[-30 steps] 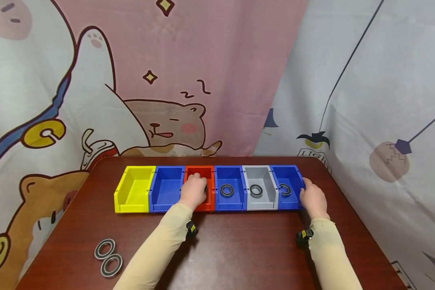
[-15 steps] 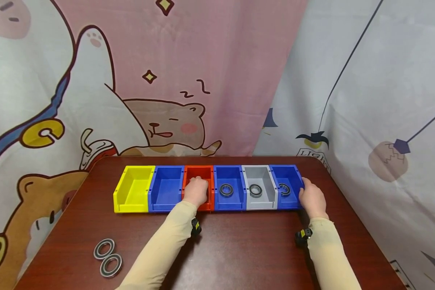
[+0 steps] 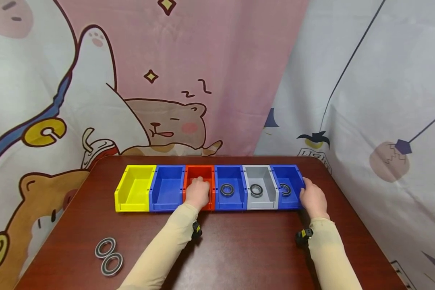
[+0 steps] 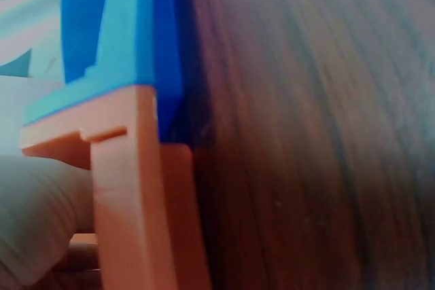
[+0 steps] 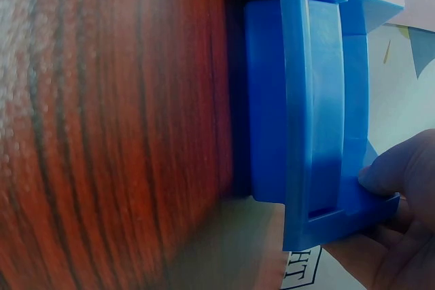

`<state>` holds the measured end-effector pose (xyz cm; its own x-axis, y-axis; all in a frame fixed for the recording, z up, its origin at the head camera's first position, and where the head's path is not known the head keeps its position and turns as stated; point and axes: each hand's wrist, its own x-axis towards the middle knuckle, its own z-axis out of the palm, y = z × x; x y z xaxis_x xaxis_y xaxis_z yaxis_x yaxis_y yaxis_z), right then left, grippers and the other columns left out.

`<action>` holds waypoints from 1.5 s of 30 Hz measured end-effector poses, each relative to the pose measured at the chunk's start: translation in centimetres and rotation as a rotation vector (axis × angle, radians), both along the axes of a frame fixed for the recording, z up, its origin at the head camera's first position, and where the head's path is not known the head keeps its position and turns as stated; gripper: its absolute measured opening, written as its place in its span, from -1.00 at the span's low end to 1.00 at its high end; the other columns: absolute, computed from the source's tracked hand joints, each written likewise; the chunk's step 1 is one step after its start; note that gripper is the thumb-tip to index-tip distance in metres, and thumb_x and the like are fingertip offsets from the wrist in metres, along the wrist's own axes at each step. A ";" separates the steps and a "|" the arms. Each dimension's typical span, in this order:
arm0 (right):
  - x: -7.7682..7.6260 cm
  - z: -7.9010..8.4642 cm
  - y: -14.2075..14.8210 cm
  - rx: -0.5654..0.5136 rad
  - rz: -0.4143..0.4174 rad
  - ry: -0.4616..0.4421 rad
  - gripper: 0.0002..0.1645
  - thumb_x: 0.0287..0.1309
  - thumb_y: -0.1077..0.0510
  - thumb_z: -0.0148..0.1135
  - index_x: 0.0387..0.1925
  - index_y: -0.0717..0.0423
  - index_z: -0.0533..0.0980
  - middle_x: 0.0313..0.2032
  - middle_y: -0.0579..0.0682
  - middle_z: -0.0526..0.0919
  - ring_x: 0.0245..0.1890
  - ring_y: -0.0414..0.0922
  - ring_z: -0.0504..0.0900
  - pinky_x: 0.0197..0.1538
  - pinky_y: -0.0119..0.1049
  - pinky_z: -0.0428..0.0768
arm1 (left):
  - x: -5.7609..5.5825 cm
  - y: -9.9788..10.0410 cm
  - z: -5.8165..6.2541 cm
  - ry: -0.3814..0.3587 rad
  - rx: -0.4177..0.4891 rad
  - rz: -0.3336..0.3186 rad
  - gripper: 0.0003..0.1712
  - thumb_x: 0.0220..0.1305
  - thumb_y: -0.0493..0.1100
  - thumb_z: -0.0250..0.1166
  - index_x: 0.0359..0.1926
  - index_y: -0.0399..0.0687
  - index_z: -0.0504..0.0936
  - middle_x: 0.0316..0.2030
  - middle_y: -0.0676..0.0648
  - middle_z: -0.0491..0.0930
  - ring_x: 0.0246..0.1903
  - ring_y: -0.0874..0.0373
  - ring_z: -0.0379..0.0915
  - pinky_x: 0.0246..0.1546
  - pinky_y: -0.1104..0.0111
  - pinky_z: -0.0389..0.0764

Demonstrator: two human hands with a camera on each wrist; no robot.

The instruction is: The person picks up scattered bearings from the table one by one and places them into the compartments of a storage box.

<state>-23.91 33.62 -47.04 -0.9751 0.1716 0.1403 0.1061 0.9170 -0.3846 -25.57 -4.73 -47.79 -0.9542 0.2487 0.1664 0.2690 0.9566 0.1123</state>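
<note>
My left hand reaches down into the red bin, third from the left in a joined row. Its fingertips are hidden behind the hand, and I cannot tell whether a bearing is between them. In the left wrist view, part of that hand shows behind the bin's front lip, which looks orange there. At the row's right end, my right hand grips the side wall of the blue end bin. The right wrist view shows the thumb inside that wall and fingers outside.
Ring bearings lie in the middle blue bin, the grey bin and the end bin. Two more bearings lie together on the table at front left. A yellow bin begins the row; a printed curtain hangs behind.
A dark bit of a bearing showed beside my left fingers a second ago and is out of sight now. That hand has shifted slightly right within the red bin. My right hand stays put.
</note>
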 end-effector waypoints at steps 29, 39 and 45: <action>0.1 0.0 -0.2 0.001 -0.010 -0.019 -0.44 0.36 0.29 -0.02 0.32 0.46 0.23 0.13 0.53 0.44 0.08 0.41 0.48 0.09 0.29 0.44 | 8.3 -5.7 4.5 0.182 0.268 -0.068 -0.56 0.06 -0.15 0.49 -0.02 -0.21 0.68 -0.19 -0.19 0.63 -0.22 -0.09 0.57 -0.24 0.07 0.65; 0.2 0.2 -0.2 -0.003 -0.014 -0.018 -0.44 0.36 0.29 -0.02 0.32 0.46 0.23 0.12 0.54 0.44 0.08 0.42 0.48 0.09 0.29 0.44 | 11.1 -9.7 3.7 0.189 0.254 -0.046 -0.49 0.01 -0.19 0.52 0.03 -0.27 0.67 -0.14 -0.23 0.64 -0.16 -0.13 0.58 -0.14 0.03 0.64; 0.1 0.1 -0.2 -0.001 -0.011 -0.012 -0.44 0.35 0.29 -0.02 0.31 0.47 0.23 0.12 0.54 0.44 0.07 0.42 0.48 0.09 0.28 0.44 | 13.2 -12.1 3.1 0.187 0.250 -0.011 -0.47 -0.03 -0.21 0.53 0.00 -0.29 0.67 -0.16 -0.24 0.64 -0.17 -0.14 0.58 -0.13 0.01 0.63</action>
